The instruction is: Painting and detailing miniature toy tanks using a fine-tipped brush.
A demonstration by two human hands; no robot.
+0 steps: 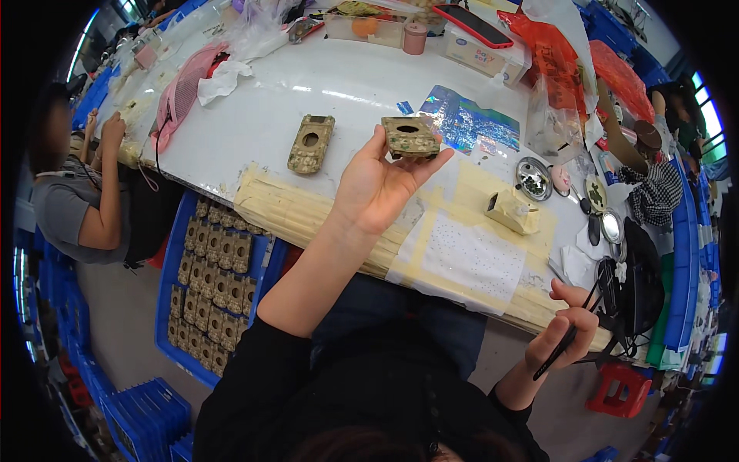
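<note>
Raised over the table, my left hand (375, 189) is closed around the sides of a camouflage toy tank hull (410, 138) with a dark round hole in its top. Another such hull (310, 146) lies on the table to its left. At the lower right, my right hand (568, 339) grips black tweezers (556, 354), apart from the hull. Ahead of that hand are a white sheet with small dark specks (463, 258), a block wrapped in cream tape (513, 211) and a round metal dish with small dark green bits (533, 179).
A blue crate (163, 327) with rows of similar hulls stands below the table edge, left. A co-worker (88, 208) sits at the far left. Shiny blue film (469, 119), a phone (473, 25) on a white box and red plastic bags (546, 58) lie further back. A red stool (620, 390) is lower right.
</note>
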